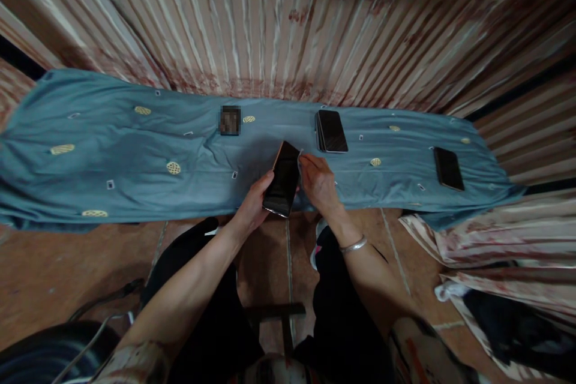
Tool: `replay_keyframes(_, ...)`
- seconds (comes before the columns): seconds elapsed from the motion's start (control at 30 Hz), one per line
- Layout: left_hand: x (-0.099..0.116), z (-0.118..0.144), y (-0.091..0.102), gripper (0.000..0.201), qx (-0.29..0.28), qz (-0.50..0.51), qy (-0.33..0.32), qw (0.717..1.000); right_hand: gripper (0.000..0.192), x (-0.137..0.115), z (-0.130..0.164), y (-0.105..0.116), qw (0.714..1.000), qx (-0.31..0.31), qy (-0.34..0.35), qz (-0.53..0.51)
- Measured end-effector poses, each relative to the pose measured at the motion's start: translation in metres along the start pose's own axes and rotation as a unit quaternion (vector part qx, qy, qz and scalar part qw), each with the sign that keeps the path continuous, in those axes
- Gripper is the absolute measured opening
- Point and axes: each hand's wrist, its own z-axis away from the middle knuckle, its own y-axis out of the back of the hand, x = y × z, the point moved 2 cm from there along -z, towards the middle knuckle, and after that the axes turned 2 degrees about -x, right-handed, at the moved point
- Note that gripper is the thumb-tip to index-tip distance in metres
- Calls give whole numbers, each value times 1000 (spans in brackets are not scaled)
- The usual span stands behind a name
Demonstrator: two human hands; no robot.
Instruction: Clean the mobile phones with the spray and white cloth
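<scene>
My left hand (257,199) is closed around a dark smartphone (282,183), tilted with its glossy black screen facing up above the near edge of the cloth. At the phone's upper right edge, my right hand (318,179) has its fingers pinched together. A thin pale bit shows at those fingertips, too small to name. Beyond my right hand lies a small stack of phones (333,131), screen up. Another dark phone (449,168) rests alone at the right end.
A blue patterned cloth (130,138) covers the long low surface. Toward the back sits a small dark square item (230,120), blurred out. Pleated curtains (270,24) hang behind. A stool-like wooden piece (275,311) stands between my legs; a cable (90,342) runs at lower left.
</scene>
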Motion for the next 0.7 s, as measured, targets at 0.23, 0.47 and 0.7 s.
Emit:
replay_keyframes(0.23, 6, -8, 11, 20, 42, 18, -61, 997, 37, -25, 10, -3, 999, -35, 18, -13)
replay_keyframes(0.47, 1, -11, 14, 20, 53, 26, -62, 996, 37, -33, 11, -1, 998, -50, 34, -11)
replay_keyframes(0.7, -7, -8, 10, 15, 62, 17, -51, 997, 39, -51, 9, 0, 997, -40, 59, -25)
